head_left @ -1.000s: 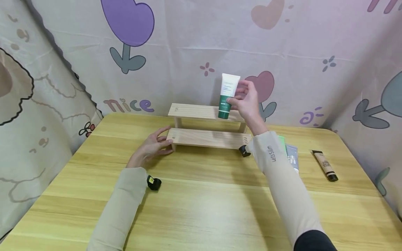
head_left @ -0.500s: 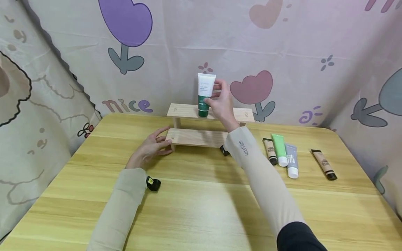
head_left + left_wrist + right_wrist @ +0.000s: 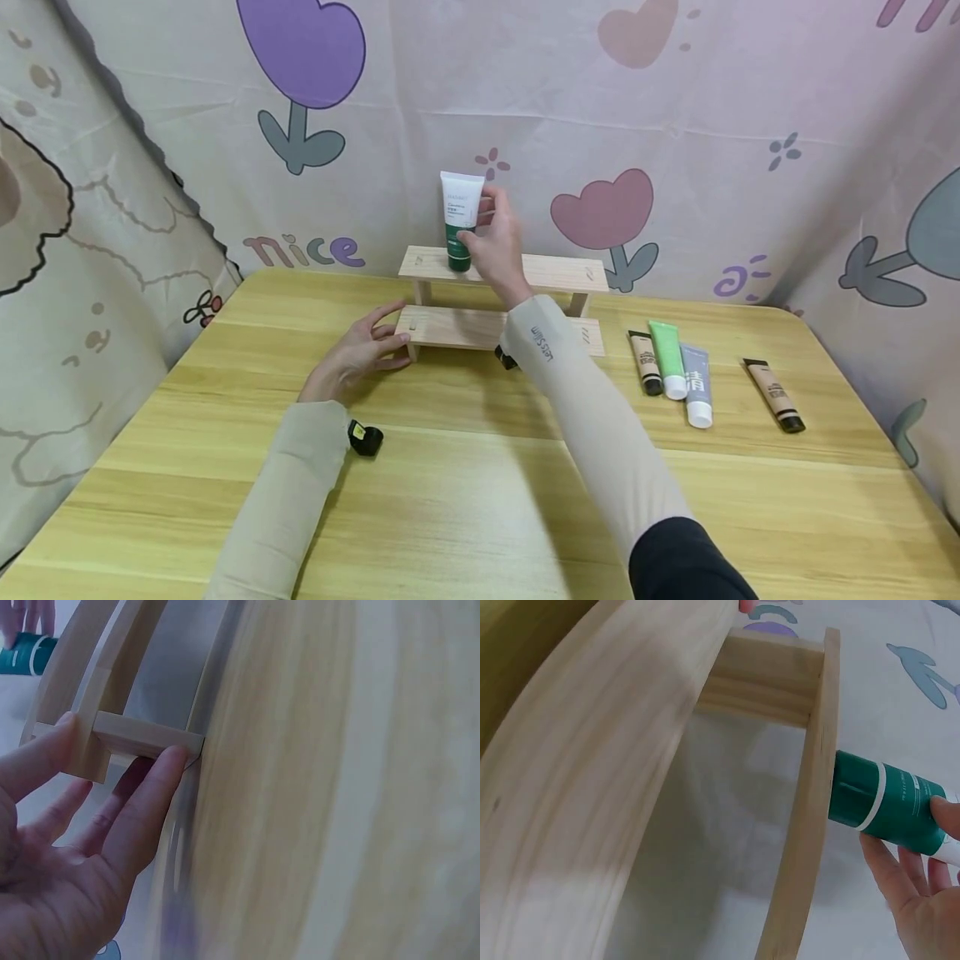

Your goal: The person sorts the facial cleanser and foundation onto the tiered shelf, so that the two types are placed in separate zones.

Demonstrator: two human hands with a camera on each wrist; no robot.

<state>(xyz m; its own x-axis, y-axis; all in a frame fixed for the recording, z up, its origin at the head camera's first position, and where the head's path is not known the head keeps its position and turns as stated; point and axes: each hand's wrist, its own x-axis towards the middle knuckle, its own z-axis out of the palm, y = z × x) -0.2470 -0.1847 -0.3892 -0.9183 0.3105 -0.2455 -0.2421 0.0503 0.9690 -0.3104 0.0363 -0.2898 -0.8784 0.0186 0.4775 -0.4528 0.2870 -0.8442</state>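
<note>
A white and green squeeze tube (image 3: 458, 237) stands nearly upright over the left part of the wooden rack's upper tier (image 3: 562, 268). My right hand (image 3: 497, 243) holds it from the right, thumb in front and fingers behind. In the right wrist view the tube's green cap (image 3: 855, 789) meets the edge of the upper board, apparently touching it. My left hand (image 3: 358, 350) grips the left end of the lower tier (image 3: 457, 327). The left wrist view has its thumb on the board and a fingertip (image 3: 174, 756) against the rack's leg (image 3: 150, 735).
Right of the rack lie a beige tube (image 3: 645, 362), a green tube (image 3: 667, 358) and a grey-blue tube (image 3: 697, 385), side by side. Another beige tube (image 3: 774, 395) lies farther right. A patterned curtain (image 3: 435, 100) hangs behind the wooden table (image 3: 450, 500).
My right hand has carried the white and green tube leftward along the upper tier and brought it down to the board. The tubes at the right are uncovered. My left hand stays put.
</note>
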